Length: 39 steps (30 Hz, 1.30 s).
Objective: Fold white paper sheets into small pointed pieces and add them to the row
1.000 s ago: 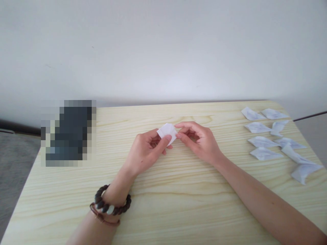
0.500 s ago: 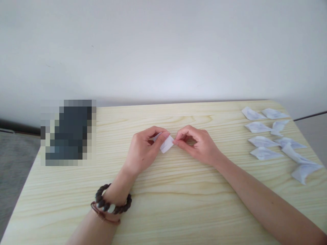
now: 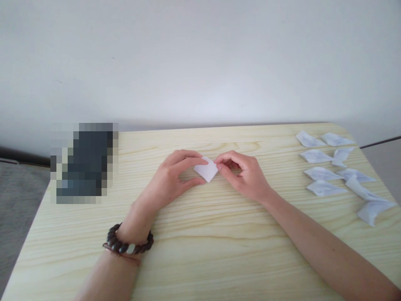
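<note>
A small piece of folded white paper (image 3: 208, 170) sits between my two hands above the middle of the table, showing a diamond-like outline. My left hand (image 3: 169, 177) spans its left side, fingertips over the upper edge and thumb by the lower edge. A dark beaded bracelet and a thin brown cord circle that wrist. At the paper's right corner, my right hand (image 3: 242, 173) pinches with thumb and forefinger, its other fingers curled in. Fingertips hide the paper's left and right corners.
Several folded white paper pieces (image 3: 322, 173) lie in loose rows on the right of the wood-grain table (image 3: 219, 255). A dark, pixelated object (image 3: 87, 161) lies at the back left. Behind the table stands a pale wall (image 3: 200, 62).
My left thumb has come off the paper's face and moved down to its lower edge. More of the paper shows, and it has turned and shifted slightly right. My right hand stays at the right corner.
</note>
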Motion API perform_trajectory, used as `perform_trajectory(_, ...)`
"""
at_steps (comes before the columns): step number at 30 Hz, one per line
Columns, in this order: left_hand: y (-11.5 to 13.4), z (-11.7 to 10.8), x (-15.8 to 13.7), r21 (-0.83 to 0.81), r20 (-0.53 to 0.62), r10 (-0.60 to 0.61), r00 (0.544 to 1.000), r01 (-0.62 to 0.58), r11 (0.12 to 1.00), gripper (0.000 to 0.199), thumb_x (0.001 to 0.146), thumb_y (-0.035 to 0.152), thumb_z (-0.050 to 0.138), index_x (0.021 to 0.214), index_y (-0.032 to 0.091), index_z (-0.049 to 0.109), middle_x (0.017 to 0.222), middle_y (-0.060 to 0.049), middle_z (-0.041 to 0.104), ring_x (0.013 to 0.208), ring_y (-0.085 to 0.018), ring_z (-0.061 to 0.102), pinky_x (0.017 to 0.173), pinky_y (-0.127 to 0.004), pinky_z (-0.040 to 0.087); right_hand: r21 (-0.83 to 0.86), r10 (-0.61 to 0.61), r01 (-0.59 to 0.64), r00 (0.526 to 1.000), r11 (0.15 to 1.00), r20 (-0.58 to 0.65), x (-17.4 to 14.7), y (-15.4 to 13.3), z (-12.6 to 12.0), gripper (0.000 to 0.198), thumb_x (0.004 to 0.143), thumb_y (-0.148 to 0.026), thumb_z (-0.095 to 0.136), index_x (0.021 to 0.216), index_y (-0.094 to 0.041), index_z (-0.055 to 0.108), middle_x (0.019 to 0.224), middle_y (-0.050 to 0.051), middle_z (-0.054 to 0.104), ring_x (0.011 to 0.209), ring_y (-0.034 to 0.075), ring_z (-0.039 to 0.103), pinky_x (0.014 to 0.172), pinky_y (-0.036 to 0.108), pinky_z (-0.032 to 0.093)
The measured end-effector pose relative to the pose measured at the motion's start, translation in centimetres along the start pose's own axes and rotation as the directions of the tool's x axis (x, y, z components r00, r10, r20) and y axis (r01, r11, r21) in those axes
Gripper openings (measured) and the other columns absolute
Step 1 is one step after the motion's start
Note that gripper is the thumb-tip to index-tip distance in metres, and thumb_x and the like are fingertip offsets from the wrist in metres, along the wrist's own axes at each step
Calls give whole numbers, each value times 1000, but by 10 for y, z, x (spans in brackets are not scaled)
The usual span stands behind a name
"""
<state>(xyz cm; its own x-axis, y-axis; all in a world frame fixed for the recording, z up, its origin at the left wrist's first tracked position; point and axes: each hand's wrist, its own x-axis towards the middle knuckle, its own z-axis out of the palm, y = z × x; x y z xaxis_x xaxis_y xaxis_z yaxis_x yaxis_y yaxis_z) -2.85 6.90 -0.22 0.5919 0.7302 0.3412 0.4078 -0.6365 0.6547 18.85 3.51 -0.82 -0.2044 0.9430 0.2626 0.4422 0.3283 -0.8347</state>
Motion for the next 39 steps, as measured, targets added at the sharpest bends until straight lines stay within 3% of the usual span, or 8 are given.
perform_trajectory(4,-2,4,-1,58,-22,3,1000,-1,998,19,82,25,69,101,21,70,110,-8,66,103,-20,63,91,-35,51,-3,27,-27,999,1000,20,0,-1,0,10,87,-17,56,91,-17,65,78,0,68,67,10,61,61,21,47)
perform_trajectory(15,-5,3,0,40,-65,87,994,-84,996,18,89,21,61,104,20,71,110,-8,71,102,-19,64,88,-33,53,-205,-118,123,992,971,33,1,-1,4,14,81,-15,61,95,-15,67,78,3,63,72,14,57,72,30,48)
perform_trajectory(24,5,6,2,279,-8,141,990,-133,951,15,89,18,57,95,16,71,94,-9,67,89,-20,60,79,-36,51,-320,-220,212,975,924,10,-1,7,6,17,91,-21,55,93,-18,72,83,5,58,74,15,56,68,28,49)
perform_trajectory(32,3,7,1,229,-13,49,999,-45,972,16,93,18,51,97,14,66,91,-8,68,86,-19,59,78,-32,50,-244,-147,146,989,959,16,0,3,4,15,92,-23,54,93,-18,69,88,6,62,84,16,59,77,30,49)
perform_trajectory(36,5,9,1,216,-16,12,1000,-8,976,15,95,20,49,97,15,63,90,-7,68,83,-18,61,76,-31,51,-194,-46,51,999,980,29,2,-1,3,9,89,-19,56,86,-20,64,81,3,64,75,15,58,69,28,48)
perform_trajectory(39,6,9,2,205,0,-7,1000,7,979,14,94,21,50,97,15,62,88,-6,68,82,-18,61,75,-31,50,-210,-42,47,999,977,26,2,-2,2,8,87,-15,56,84,-20,62,81,2,64,77,15,57,72,30,47)
